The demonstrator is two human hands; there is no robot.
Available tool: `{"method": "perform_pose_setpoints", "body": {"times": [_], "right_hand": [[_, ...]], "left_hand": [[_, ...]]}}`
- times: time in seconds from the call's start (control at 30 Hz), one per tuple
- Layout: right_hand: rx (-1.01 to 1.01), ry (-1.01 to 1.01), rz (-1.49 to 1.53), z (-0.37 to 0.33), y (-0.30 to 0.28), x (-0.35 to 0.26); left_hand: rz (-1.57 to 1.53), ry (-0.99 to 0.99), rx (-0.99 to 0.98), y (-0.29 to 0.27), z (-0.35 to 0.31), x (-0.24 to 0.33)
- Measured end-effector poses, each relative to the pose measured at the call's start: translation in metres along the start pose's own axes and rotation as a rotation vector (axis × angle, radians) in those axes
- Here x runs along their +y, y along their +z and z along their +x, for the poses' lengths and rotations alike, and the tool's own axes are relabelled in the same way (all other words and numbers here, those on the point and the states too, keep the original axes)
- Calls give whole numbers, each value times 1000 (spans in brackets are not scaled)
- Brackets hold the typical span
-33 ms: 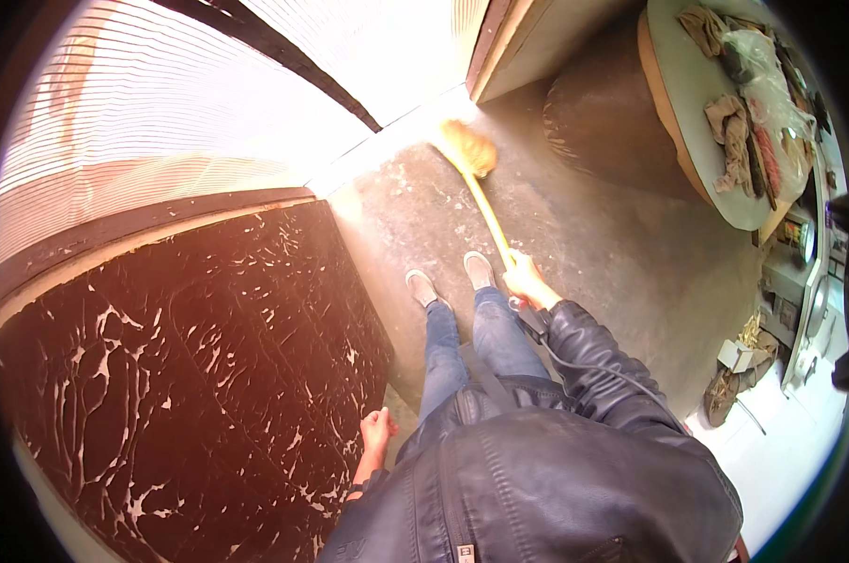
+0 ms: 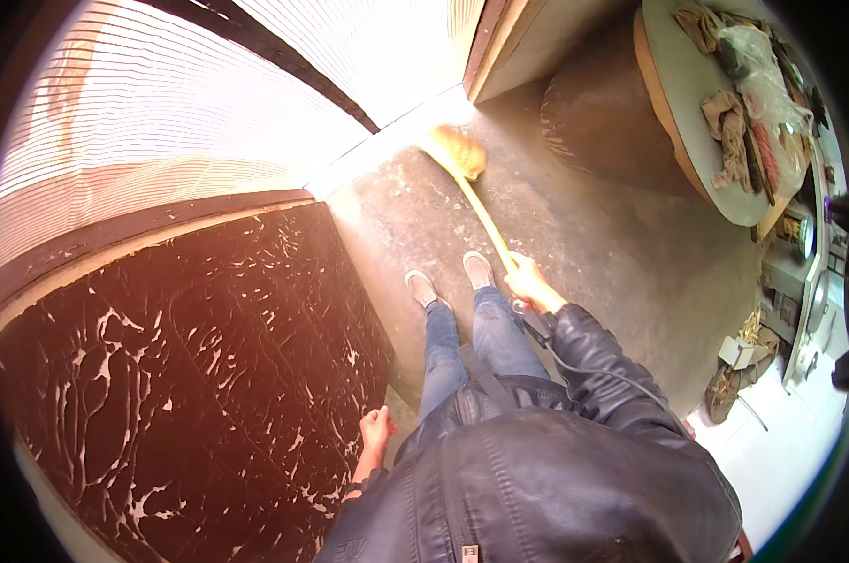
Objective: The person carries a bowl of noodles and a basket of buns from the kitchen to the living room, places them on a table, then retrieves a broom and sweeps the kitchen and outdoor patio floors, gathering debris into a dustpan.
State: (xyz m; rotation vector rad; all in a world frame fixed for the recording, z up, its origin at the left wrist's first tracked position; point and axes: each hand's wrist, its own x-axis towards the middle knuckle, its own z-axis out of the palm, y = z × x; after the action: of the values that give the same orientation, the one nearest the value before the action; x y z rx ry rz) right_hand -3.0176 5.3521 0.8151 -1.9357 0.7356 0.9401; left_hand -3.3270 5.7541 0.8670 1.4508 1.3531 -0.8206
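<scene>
The yellow broom [image 2: 476, 200], right-hand [image 2: 534, 283] fingers clamped on its handle, slants forward-left across the floor [image 2: 621, 263], bristles [image 2: 461, 155] near the screen's [image 2: 171, 141] bottom edge, slightly further left than before. The left hand [image 2: 376, 432], fingers curled together, is beside the brown panel's [image 2: 227, 366] right edge; floor stretches rightward toward the table's [image 2: 692, 113] rim.

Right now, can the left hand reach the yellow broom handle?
Probably yes: the left hand looks empty, and nothing seems to block its way across the legs to the broom handle in the right hand.
</scene>
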Motion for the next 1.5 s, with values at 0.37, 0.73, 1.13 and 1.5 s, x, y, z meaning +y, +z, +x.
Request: {"method": "perform_pose_setpoints", "body": {"times": [0.37, 0.73, 1.13, 1.5], "right_hand": [[279, 245, 352, -142, -14, 174], [-25, 345, 1426, -26, 53, 236], [-126, 187, 842, -97, 66, 17], [206, 337, 656, -126, 44, 67]], "left_hand": [[76, 111, -95, -17, 25, 45], [193, 92, -96, -43, 35, 34], [238, 94, -119, -34, 19, 61], [107, 92, -114, -27, 21, 61]]}}
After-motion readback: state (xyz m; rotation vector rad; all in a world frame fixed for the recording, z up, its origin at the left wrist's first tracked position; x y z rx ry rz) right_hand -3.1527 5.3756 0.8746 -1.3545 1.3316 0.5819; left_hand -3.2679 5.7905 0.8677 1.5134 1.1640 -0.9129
